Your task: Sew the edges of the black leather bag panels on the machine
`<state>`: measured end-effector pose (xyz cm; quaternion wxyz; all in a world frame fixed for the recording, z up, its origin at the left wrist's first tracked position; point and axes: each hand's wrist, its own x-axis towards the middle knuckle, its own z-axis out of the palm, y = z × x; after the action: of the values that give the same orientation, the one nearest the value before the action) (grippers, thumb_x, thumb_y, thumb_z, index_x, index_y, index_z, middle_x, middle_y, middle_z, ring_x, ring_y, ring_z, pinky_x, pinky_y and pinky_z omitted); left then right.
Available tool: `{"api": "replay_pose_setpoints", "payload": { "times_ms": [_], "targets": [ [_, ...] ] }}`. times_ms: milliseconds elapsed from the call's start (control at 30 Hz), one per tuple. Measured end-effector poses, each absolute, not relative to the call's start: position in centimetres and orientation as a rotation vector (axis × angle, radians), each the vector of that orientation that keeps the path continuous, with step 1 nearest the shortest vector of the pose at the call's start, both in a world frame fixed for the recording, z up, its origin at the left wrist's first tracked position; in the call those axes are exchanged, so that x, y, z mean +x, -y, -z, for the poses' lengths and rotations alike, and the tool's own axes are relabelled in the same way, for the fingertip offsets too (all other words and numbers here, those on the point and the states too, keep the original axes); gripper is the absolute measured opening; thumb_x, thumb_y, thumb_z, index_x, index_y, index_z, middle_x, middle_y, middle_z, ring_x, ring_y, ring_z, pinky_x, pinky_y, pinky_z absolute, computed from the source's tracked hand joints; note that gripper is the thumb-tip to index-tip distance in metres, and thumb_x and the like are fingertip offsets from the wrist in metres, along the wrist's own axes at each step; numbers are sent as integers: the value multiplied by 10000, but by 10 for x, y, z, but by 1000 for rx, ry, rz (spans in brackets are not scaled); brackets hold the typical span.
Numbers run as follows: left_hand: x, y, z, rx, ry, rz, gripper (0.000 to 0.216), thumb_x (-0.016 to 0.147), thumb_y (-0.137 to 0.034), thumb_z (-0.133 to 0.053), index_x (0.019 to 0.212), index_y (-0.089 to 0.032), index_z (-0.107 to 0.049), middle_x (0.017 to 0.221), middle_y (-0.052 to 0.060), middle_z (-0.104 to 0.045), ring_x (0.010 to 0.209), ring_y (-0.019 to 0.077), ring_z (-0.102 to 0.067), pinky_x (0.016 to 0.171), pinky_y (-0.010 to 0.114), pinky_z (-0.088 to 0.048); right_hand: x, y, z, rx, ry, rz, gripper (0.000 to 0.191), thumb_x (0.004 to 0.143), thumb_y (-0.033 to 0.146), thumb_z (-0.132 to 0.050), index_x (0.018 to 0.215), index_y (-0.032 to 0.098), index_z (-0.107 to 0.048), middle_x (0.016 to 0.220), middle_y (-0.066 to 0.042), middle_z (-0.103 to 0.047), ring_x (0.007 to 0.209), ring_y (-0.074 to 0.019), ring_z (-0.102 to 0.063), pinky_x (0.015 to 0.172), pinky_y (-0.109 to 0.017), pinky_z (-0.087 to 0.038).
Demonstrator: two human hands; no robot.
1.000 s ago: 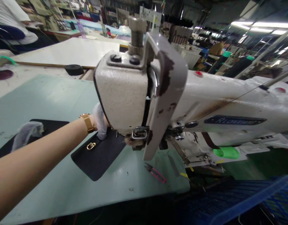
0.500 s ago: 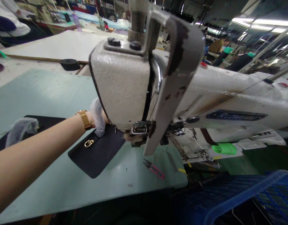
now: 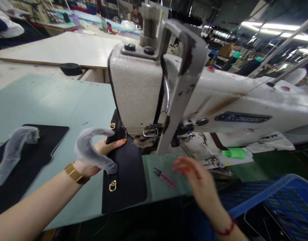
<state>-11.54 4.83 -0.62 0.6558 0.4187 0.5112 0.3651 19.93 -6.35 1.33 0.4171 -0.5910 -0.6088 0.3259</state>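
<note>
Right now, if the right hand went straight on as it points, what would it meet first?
Probably the lower end of the grey metal bar, though depth is unclear; the right hand might pass beneath.

Nameplate [image 3: 243, 117] on the sewing machine [image 3: 266, 97], up and to the right of the fingers [image 3: 181, 163] on the right hand [image 3: 200, 179]: reads "RLONXIANG", light letters on dark, last few soft. Dark lettering [image 3: 271, 136] below the plate, also right of those fingers: partly hidden, can't make it out.
</note>
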Motion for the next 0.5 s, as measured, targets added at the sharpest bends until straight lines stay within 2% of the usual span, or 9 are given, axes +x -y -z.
{"api": "replay_pose_setpoints", "payload": {
  "times_ms": [67, 133, 200, 267, 367, 467, 500],
  "targets": [
    [-116, -46, 12, 898, -1147, -820, 710, 637, -418, -814, 1263, -159, -599, 1384, 96, -610, 1315, 310, -516, 1129, 395, -362, 142, 60, 14, -1337, 1471, -1162, 389, 969, 517, -491, 1086, 196, -678, 979, -110, -708, 813, -200, -684, 658, -268, -533],
    [-119, -46, 18, 879, -1134, -807, 757, 630, -419, -814, 1297, -154, -574, 1424, 110, -574, 1335, 314, -495, 1129, 400, -360, 102, 47, 28, -1290, 1377, -1357, 436, 966, 544, -465, 993, 163, -675, 825, -65, -649, 705, -166, -621, 545, -222, -463],
    [-125, -48, 22, 887, -1156, -782, 717, 608, -422, -809, 1244, -157, -609, 1449, 117, -547, 1344, 331, -483, 1120, 418, -366, 81, 34, 33, -1320, 1362, -1335, 439, 951, 530, -488, 780, 149, -624, 663, -4, -507, 603, -118, -487, 511, -203, -363],
    [-131, -47, 24, 938, -1113, -750, 634, 557, -382, -814, 1141, -182, -670, 1493, 94, -503, 1357, 341, -470, 1110, 415, -375, 72, 26, 33, -1368, 1357, -1261, 447, 945, 481, -501, 635, 160, -492, 603, 29, -374, 568, -90, -361, 512, -214, -282],
    [-136, -46, 26, 940, -1001, -651, 574, 554, -331, -805, 1102, -190, -705, 1444, 87, -558, 1308, 350, -530, 1049, 426, -442, 67, 24, 30, -1404, 1318, -1227, 439, 942, 424, -482, 600, 180, -356, 596, 42, -293, 565, -84, -283, 516, -237, -218],
    [-139, -46, 34, 866, -939, -627, 550, 677, -306, -754, 1204, -176, -665, 1318, 77, -661, 1220, 296, -613, 1021, 434, -461, 65, 27, 28, -1403, 1307, -1242, 426, 935, 413, -474, 602, 189, -330, 601, 42, -275, 568, -87, -266, 517, -246, -203],
    [-140, -46, 39, 879, -901, -655, 546, 675, -292, -755, 1204, -188, -670, 1310, 60, -668, 1199, 279, -629, 1020, 426, -462, 65, 28, 27, -1400, 1308, -1254, 425, 934, 413, -470, 601, 190, -330, 603, 41, -275, 568, -89, -263, 516, -247, -202]
  ]
}}
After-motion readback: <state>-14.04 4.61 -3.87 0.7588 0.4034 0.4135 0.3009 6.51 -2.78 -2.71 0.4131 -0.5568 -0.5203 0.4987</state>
